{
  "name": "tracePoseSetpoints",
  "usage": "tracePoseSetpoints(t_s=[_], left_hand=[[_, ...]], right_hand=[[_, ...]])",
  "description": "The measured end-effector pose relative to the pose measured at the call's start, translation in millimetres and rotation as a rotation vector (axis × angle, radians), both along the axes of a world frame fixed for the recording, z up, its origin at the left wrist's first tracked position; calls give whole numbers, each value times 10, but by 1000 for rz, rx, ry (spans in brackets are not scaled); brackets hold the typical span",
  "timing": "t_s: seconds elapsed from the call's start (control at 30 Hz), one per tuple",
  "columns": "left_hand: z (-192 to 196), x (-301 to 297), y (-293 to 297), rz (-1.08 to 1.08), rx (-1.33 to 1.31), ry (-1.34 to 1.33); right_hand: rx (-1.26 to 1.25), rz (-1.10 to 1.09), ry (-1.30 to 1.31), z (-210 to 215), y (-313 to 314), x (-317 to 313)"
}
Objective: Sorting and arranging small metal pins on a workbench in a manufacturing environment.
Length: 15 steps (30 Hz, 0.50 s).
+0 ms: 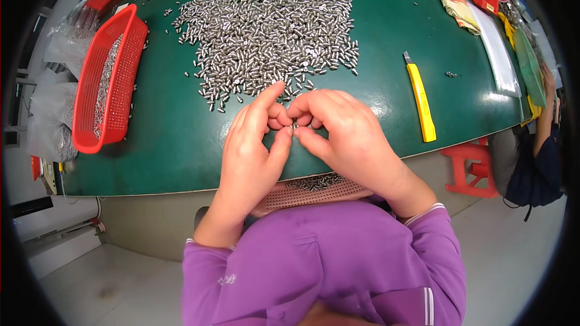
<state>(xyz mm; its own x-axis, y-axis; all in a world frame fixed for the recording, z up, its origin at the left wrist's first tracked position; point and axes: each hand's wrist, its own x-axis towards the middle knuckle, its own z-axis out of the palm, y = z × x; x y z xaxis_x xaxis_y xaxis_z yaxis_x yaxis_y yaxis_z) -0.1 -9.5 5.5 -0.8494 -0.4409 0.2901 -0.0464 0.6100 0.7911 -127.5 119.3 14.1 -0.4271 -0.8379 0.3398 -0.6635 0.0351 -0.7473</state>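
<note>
Left hand [249,145] and right hand [353,130] pinch metal part [294,125] between them; green tabletop [172,133] beneath; red stool [468,156], grey floor [507,259].

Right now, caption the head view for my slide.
Left hand and right hand meet at a small part near piled metal pieces.

Straight ahead of the fingers [264,104], a heap of metal bits [272,36] blocks any low pass, its near edge right by the raised left index fingertip. Left of the fingers, bare table [175,139] is free up to a high-sided red basket [122,92]. To their right, a clear stretch reaches a flat yellow knife [421,102]. Toward the body, a narrow strip ends above a pink basket [320,195].
</note>
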Motion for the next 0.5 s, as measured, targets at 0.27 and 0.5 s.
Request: tracePoseSetpoints(t_s=[0.27,0.5], left_hand=[[10,4,1,-15,-30,4],[11,-1,8,-11,-39,4]], right_hand=[[-12,-6,19,-21,19,30],[-24,-1,-5,-2,9,21]])
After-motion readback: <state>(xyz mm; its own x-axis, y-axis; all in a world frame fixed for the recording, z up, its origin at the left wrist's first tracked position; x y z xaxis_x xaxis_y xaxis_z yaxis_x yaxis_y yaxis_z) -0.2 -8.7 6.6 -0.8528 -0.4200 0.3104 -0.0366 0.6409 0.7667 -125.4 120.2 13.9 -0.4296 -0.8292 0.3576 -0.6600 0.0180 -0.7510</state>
